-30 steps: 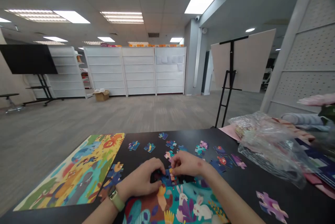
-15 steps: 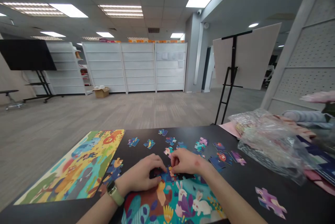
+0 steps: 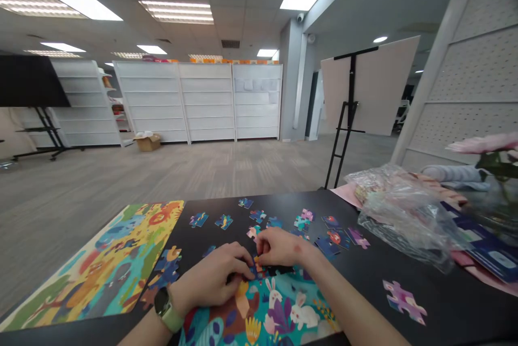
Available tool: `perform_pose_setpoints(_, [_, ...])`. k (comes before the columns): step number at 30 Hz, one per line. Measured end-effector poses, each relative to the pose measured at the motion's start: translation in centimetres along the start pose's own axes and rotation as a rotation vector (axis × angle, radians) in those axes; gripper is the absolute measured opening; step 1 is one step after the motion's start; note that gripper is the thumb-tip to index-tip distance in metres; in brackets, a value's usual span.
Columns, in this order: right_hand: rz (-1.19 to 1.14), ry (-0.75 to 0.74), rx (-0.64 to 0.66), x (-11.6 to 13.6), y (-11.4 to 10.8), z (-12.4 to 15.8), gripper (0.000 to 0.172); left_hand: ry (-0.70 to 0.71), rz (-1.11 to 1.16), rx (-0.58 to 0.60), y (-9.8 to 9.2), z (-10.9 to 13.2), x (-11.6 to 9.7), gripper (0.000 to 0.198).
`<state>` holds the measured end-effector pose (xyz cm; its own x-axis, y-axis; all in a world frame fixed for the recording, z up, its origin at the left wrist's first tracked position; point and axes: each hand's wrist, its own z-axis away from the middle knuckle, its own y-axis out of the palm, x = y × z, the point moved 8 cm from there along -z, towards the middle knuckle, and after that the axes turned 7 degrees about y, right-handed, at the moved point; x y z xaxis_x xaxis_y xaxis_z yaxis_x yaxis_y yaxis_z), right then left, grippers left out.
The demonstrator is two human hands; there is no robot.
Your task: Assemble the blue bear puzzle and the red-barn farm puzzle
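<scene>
My left hand [image 3: 212, 276] and my right hand [image 3: 279, 246] meet over dark blue jigsaw pieces [image 3: 263, 270] at the top edge of a teal picture with white rabbits [image 3: 283, 308]. Fingertips of both hands pinch these pieces, partly hiding them. Several loose jigsaw pieces [image 3: 259, 222] lie on the black table [image 3: 457, 308] just beyond my right hand. A large purple piece [image 3: 404, 302] lies alone to the right. A colourful animal picture sheet [image 3: 97, 265] lies left of my left hand, with a small cluster of blue and orange pieces [image 3: 165, 273] along its edge.
A crumpled clear plastic bag [image 3: 404, 216] and blue printed card [image 3: 485, 249] lie at the table's right end, beside pink flowers [image 3: 483, 143]. Beyond the table's far edge stand a black easel [image 3: 343, 119], white shelving [image 3: 198, 100] and a cardboard box [image 3: 148, 142].
The whole scene has shifted slightly left and up in view as my head turned. My hands stay together on the dark pieces, with only small finger movement.
</scene>
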<state>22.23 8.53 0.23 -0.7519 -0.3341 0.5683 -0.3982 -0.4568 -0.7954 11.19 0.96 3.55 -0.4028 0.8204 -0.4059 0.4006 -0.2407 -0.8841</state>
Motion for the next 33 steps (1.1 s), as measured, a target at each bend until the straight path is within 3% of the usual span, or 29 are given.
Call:
perform_pose_setpoints(7, [0.024, 0.010, 0.052, 0.1, -0.4, 0.8, 0.033, -0.023, 0.026, 0.013, -0.1, -0.1, -0.1, 0.041])
perform_pose_setpoints(10, [0.118, 0.037, 0.017, 0.9, -0.8, 1.8, 0.043, -0.044, 0.089, -0.014, -0.2, 0.1, 0.0, 0.038])
perform_pose_setpoints(15, [0.156, 0.091, -0.015, 1.0, -0.5, 2.0, 0.045, -0.103, 0.166, -0.050, -0.4, 0.3, 0.6, 0.042])
perform_pose_setpoints(18, [0.038, 0.068, -0.003, 0.5, -0.1, 1.2, 0.041, -0.119, 0.168, -0.053, -0.5, 0.2, 0.6, 0.040])
perform_pose_setpoints(21, [-0.222, 0.041, 0.065, 0.1, 0.0, 0.7, 0.042, -0.130, 0.163, -0.068, -0.7, 0.1, 0.5, 0.040])
perform_pose_setpoints(26, [-0.522, 0.024, 0.031, -0.3, -2.6, 1.4, 0.045, -0.149, 0.163, -0.056, -0.8, 0.4, 0.9, 0.040])
perform_pose_setpoints(29, [-0.438, 0.058, 0.046, -1.0, -2.6, 1.4, 0.039, -0.143, 0.161, -0.044, -0.6, 0.6, 0.9, 0.038])
perform_pose_setpoints(33, [-0.137, 0.058, 0.072, -1.2, -0.8, 0.8, 0.055, -0.140, 0.158, -0.057, -0.8, 0.6, 0.6, 0.034])
